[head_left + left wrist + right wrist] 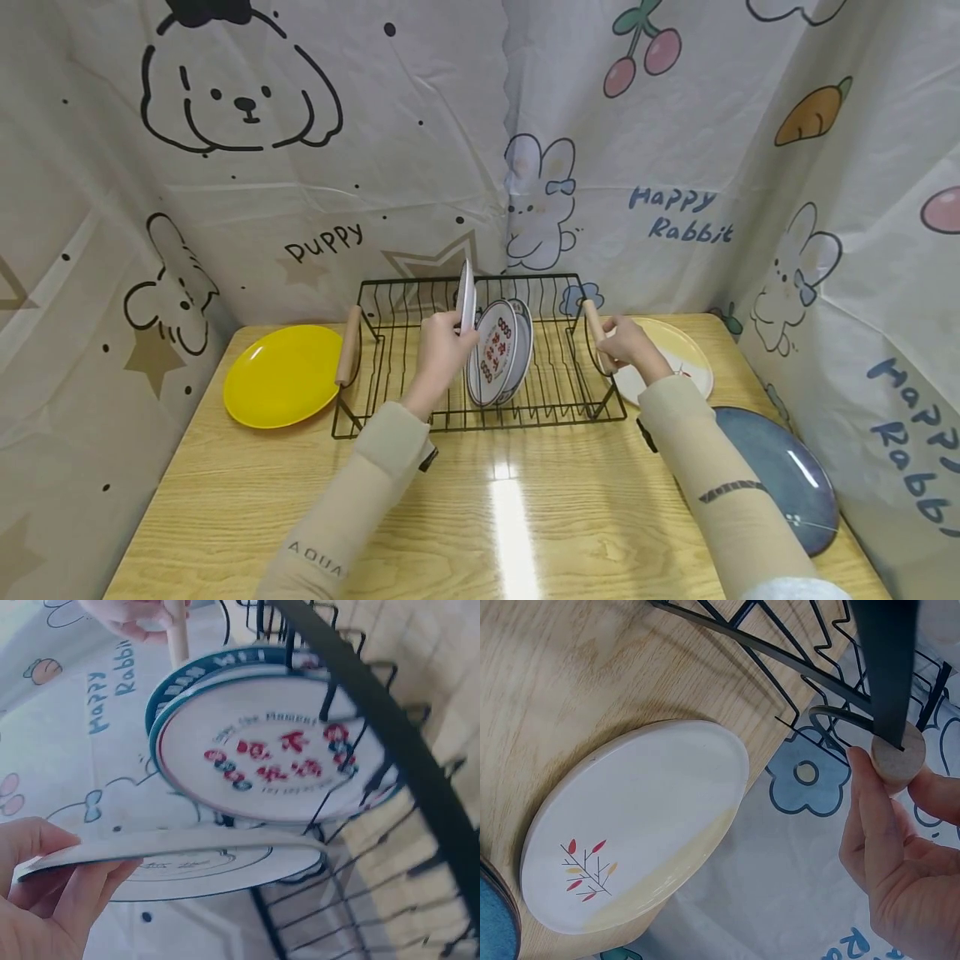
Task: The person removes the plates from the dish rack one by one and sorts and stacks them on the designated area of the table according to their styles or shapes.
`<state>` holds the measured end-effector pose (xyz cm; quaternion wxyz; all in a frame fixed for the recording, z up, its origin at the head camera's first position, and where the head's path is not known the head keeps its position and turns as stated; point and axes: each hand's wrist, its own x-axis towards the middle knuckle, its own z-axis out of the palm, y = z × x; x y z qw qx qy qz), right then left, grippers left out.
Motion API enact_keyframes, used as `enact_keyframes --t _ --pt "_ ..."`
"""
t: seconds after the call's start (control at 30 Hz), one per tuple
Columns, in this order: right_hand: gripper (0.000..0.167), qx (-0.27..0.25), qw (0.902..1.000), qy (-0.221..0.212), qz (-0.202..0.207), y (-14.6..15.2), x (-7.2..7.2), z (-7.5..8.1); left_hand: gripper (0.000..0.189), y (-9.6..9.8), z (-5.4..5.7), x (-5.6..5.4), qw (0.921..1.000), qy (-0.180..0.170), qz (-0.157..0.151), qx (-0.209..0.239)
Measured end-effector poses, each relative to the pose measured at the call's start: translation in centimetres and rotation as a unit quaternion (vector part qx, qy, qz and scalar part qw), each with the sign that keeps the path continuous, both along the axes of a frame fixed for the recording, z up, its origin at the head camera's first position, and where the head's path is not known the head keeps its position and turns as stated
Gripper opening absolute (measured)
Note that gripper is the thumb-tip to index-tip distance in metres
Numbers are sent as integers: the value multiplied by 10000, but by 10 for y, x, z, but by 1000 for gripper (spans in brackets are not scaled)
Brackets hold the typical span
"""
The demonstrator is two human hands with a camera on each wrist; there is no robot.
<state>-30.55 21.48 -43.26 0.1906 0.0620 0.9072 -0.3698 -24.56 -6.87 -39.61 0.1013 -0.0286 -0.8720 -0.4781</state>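
My left hand (442, 354) pinches the edge of a white plate (225, 846), which stands nearly edge-on over the black wire dish rack (408, 417). Dark line markings show on this plate's face; whether its lower edge touches the wires I cannot tell. Just to its right, a white plate with red characters (277, 750) stands upright in the rack. Behind that one leans another plate with a dark blue-green rim (169, 694). My right hand (630, 342) grips the rack's right wooden handle (898, 756) between thumb and fingers.
A yellow plate (281, 377) lies left of the rack, near the left wooden handle (348, 346). On the right lie a cream-and-white plate with a twig design (637, 817) and a blue plate (780, 475), partly behind my right sleeve. Printed cloth (442, 167) surrounds the wooden table (450, 525).
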Motion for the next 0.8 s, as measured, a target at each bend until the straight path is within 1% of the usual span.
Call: enact_keyframes --t 0.07,0.13,0.23,0.27,0.33,0.37,0.43,0.47,0.53,0.67,0.77,0.8 --pt "43 -11 10000 -7 -21 0 0 0 8 -4 5 3 9990 278 -46 -358" --pt "43 -42 10000 -9 -21 1 0 -1 10 -8 9 6 9963 502 -103 -690" --pt "43 -106 9999 -10 -36 1 -1 -2 25 -16 13 11 9878 821 -211 -1308" --pt "43 -83 10000 -2 -34 1 -1 -2 30 -19 15 13 9836 903 -233 -1543" --pt "44 -85 10000 -12 -36 0 -1 -1 38 -26 16 16 9718 1084 -259 -2079" --pt "44 -62 10000 -13 -26 0 -1 -1 37 -31 17 17 9639 1228 -274 -2348" --pt "44 -7 10000 -22 -4 0 -1 -1 36 -39 18 21 9494 1401 -283 -2795" --pt "43 -3 10000 -31 -11 0 -1 -1 35 -44 17 22 9402 1543 -248 -3027" --pt "43 2 10000 -33 -2 -1 -1 -1 32 -53 16 24 9277 1712 -171 -3314" --pt "43 -19 10000 -25 -34 0 -1 -1 33 -72 14 30 9092 1864 27 -3723" --pt "43 -37 10000 -28 -30 0 -1 -1 34 -87 10 36 8989 1866 148 -3962" --pt "43 -36 10000 -30 -35 0 0 -1 34 -92 9 39 8970 1860 192 -4006"
